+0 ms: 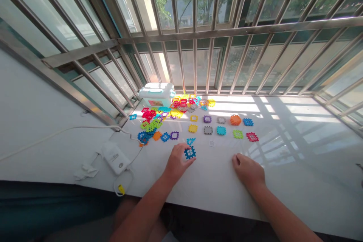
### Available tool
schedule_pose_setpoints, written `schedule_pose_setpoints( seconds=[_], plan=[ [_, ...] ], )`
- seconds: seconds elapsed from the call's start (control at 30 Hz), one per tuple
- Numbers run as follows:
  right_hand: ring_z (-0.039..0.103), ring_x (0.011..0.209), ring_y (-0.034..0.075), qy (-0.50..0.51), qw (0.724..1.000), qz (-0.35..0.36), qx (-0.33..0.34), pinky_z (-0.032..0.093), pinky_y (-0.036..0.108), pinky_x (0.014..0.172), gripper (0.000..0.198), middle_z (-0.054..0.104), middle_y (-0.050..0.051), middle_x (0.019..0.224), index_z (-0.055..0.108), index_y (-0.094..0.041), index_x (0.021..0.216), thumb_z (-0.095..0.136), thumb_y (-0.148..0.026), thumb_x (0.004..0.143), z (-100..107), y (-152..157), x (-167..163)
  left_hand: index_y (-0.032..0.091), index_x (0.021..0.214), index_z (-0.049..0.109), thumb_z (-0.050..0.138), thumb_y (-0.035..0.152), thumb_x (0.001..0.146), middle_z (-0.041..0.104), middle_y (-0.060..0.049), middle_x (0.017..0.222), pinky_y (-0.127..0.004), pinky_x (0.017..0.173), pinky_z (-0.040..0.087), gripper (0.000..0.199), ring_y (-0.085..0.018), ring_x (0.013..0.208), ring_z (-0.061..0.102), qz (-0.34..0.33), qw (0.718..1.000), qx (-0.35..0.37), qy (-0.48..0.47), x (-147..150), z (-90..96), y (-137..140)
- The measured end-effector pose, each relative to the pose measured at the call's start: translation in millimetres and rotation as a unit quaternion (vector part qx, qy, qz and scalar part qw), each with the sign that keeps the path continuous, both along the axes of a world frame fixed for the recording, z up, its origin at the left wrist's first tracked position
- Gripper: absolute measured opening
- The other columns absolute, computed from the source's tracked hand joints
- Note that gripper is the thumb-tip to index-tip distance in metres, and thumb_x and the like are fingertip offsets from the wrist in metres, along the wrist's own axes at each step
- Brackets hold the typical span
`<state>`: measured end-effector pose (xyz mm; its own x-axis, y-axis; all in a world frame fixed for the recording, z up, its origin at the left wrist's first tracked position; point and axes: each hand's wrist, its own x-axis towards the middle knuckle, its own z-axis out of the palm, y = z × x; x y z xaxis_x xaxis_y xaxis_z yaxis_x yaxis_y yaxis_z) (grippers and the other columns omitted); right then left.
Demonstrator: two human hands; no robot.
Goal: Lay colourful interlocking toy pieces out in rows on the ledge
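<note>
Pinching a dark blue square tile [190, 153] between its fingertips, the left hand [176, 162] rests on the white counter [283, 166], with a small blue triangle piece [191, 141] just beyond the tile. The right hand [247, 169] lies loosely curled on the counter, holding nothing, well apart from the tile. Farther back, single tiles sit in two rows beside a heap of coloured tiles [159, 119] and a pale plastic box [157, 94].

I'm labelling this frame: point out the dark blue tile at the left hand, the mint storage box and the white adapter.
dark blue tile [190, 153], head view, its grid centre.
mint storage box [157, 91], head view, its lid.
white adapter [115, 157], head view, its top face.
</note>
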<state>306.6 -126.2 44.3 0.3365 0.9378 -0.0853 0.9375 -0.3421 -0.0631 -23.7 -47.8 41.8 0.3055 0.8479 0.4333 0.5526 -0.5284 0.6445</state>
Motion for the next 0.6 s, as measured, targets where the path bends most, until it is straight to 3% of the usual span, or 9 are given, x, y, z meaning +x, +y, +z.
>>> schedule_pose_setpoints(
  seconds=[0.07, 0.17, 0.3, 0.43, 0.6],
  plan=[
    [0.064, 0.072, 0.018, -0.002, 1.0, 0.0, 0.0, 0.017, 0.034, 0.062, 0.044, 0.077, 0.005, 0.092, 0.07, -0.024, 0.087, 0.039, -0.045, 0.112, -0.5, -0.3, 0.4, 0.027, 0.113, 0.066, 0.094, 0.029, 0.081, 0.073, -0.008, 0.122, -0.048, 0.107, 0.057, 0.042, -0.029, 0.12, 0.068, -0.052, 0.999, -0.009, 0.009, 28.2, -6.1, -25.0],
    [0.064, 0.072, 0.018, -0.007, 1.0, -0.003, -0.001, 0.017, 0.034, 0.062, 0.044, 0.077, 0.005, 0.092, 0.071, -0.024, 0.088, 0.04, -0.046, 0.111, -0.3, -0.2, 0.2, 0.026, 0.113, 0.069, 0.1, 0.033, 0.074, 0.073, -0.011, 0.129, -0.056, 0.108, 0.057, 0.05, -0.033, 0.123, 0.068, -0.06, 0.997, -0.017, 0.052, 47.7, -17.5, -47.4],
    [0.064, 0.072, 0.018, -0.003, 1.0, -0.006, 0.0, 0.017, 0.034, 0.062, 0.043, 0.077, 0.005, 0.091, 0.071, -0.024, 0.087, 0.042, -0.045, 0.111, 1.6, 0.4, -1.2, 0.026, 0.124, 0.068, 0.1, 0.037, 0.073, 0.069, -0.013, 0.137, -0.055, 0.11, 0.058, 0.061, -0.033, 0.128, 0.066, -0.031, 0.998, -0.013, 0.047, 37.7, -28.2, -58.0],
    [0.063, 0.071, 0.017, 0.003, 1.0, -0.008, 0.007, 0.016, 0.034, 0.062, 0.042, 0.076, 0.005, 0.088, 0.07, -0.024, 0.086, 0.043, -0.045, 0.111, 1.2, -0.1, -1.2, 0.025, 0.122, 0.068, 0.091, 0.029, 0.085, 0.072, -0.011, 0.13, -0.052, 0.108, 0.059, 0.044, -0.031, 0.125, 0.067, -0.024, 0.998, -0.007, 0.056, 21.5, -28.4, -60.4],
    [0.06, 0.069, 0.016, -0.002, 1.0, -0.006, 0.012, 0.016, 0.034, 0.062, 0.043, 0.075, 0.004, 0.087, 0.07, -0.024, 0.086, 0.043, -0.045, 0.111, -3.4, -1.5, 0.4, 0.026, 0.127, 0.069, 0.073, 0.024, 0.097, 0.067, -0.01, 0.148, -0.054, 0.122, 0.048, 0.03, -0.028, 0.142, 0.06, -0.094, 0.988, 0.021, 0.124, 23.5, -20.7, -65.7]
  ],
)
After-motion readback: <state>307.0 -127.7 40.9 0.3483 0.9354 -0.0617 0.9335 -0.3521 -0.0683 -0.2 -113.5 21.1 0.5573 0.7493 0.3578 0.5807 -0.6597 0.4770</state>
